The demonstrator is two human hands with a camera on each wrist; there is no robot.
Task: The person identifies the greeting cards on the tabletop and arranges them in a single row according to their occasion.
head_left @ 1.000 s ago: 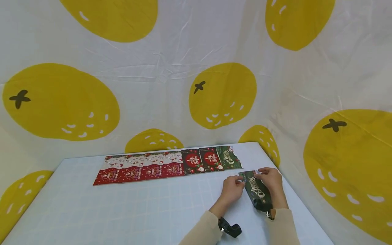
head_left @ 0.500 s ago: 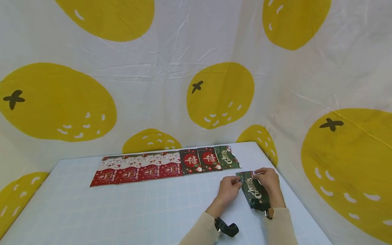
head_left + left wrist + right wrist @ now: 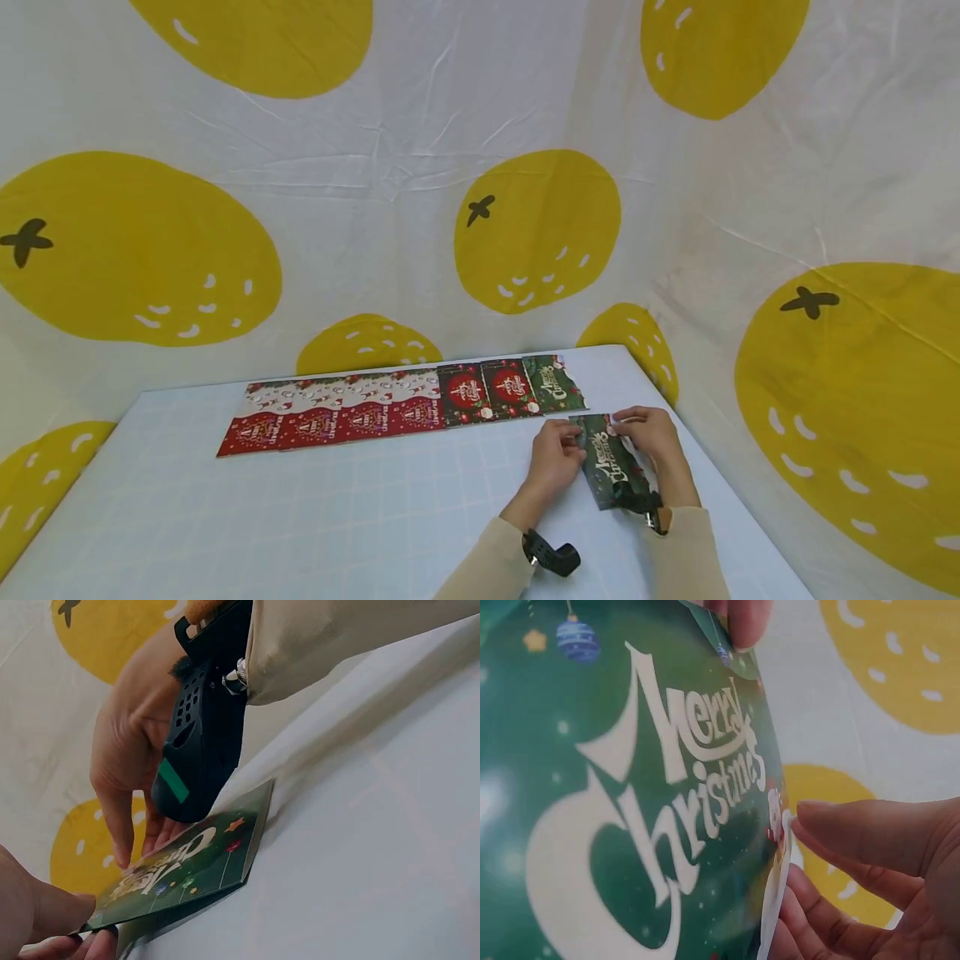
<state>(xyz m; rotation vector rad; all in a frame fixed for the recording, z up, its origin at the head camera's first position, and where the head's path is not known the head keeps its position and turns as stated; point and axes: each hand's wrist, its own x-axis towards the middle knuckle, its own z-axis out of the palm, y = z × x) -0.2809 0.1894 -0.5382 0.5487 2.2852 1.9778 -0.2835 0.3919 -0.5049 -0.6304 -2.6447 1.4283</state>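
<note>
A green Merry Christmas card is between my two hands, close over the right part of the table, tilted in the left wrist view. My left hand pinches its left edge, thumb on top and fingertips underneath. At the upper right edge is my right hand; in the right wrist view its thumb meets the edge and the other fingers curl behind. White lettering covers the card's front. The wrist camera hides its lower right corner in the head view.
Behind the hands, a row of cards lies along the table's far side: several red-and-white cards, two dark ones with red circles, and a green card at the right end. A fruit-print curtain hangs behind the white table.
The green card has shifted slightly left with both hands, and its lower end has swung left, so it slants less. The whole head view has drifted a little. The row of cards stays put.
</note>
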